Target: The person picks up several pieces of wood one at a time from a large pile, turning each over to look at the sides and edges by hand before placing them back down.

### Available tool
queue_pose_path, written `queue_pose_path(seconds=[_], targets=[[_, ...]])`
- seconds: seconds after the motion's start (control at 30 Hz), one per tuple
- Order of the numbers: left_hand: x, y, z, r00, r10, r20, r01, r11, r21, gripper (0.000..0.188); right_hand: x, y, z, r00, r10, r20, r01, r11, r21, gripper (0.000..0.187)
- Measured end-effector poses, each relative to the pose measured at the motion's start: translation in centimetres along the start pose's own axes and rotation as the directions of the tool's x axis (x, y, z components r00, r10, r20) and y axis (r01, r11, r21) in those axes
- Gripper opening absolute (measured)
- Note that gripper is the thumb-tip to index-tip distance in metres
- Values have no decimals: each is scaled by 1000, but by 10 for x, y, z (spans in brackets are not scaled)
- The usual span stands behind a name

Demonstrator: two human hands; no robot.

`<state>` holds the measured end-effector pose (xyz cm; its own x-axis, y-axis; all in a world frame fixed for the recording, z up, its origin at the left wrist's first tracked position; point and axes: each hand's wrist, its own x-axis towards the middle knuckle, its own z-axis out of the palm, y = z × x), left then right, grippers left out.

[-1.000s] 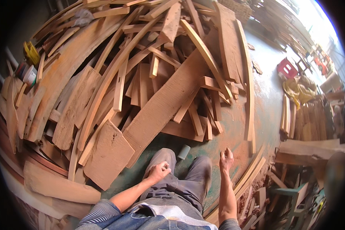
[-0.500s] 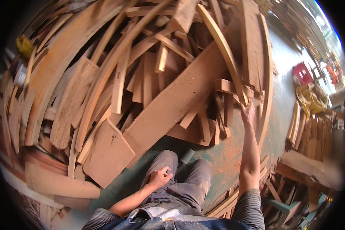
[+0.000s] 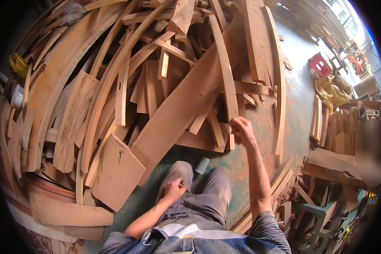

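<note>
My right hand (image 3: 242, 131) is closed at the near end of a long curved wooden strip (image 3: 223, 63), which slants away over the heap. My left hand (image 3: 175, 191) lies on my left thigh with its fingers curled in and nothing seen in it. Under the curved strip runs a wide reddish-brown plank (image 3: 184, 101), slanting from the near left to the far right. A short crosspiece (image 3: 252, 88) lies just beyond my right hand. To that hand's right, another long curved strip (image 3: 279, 101) points toward me.
Piled wood offcuts and a broad curved slab (image 3: 67, 63) fill the left. A small cylinder (image 3: 202, 165) stands on the green floor (image 3: 258, 156) by my knees. Off to the right are a red plastic stool (image 3: 320, 64), a yellow cloth (image 3: 333, 91) and stacked boards (image 3: 343, 127).
My right hand has moved left and nearer to me, and the near end of the curved strip has swung left with it. My left hand stays on my thigh. The view has shifted slightly.
</note>
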<state>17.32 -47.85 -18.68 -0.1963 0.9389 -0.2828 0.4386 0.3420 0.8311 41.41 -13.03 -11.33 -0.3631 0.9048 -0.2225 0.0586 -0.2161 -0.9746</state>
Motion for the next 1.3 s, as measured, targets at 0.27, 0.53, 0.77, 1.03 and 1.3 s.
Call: queue_pose_path(seconds=[0.27, 0.53, 0.77, 1.03, 1.3], targets=[[-9, -24, 10, 1000, 21, -17, -21, 999, 27, 41, -238, 91, 117, 871, 1, 492, -398, 590, 703, 64], [-24, -12, 0, 991, 91, -95, -91, 996, 9, 27, -272, 83, 133, 921, 273, 279, -369, 843, 392, 55], [-19, -27, 18, 988, 154, -30, -153, 987, 45, 25, -324, 38, 133, 939, 222, 262, -338, 725, 600, 67], [-29, -14, 27, 977, 195, 80, -202, 975, 94, 26, -461, 44, 73, 922, 303, -240, -118, 811, 573, 82], [-31, -7, 35, 957, 222, 185, -255, 950, 178, 30, -573, 132, 26, 494, 150, -857, -114, 988, 107, 77]])
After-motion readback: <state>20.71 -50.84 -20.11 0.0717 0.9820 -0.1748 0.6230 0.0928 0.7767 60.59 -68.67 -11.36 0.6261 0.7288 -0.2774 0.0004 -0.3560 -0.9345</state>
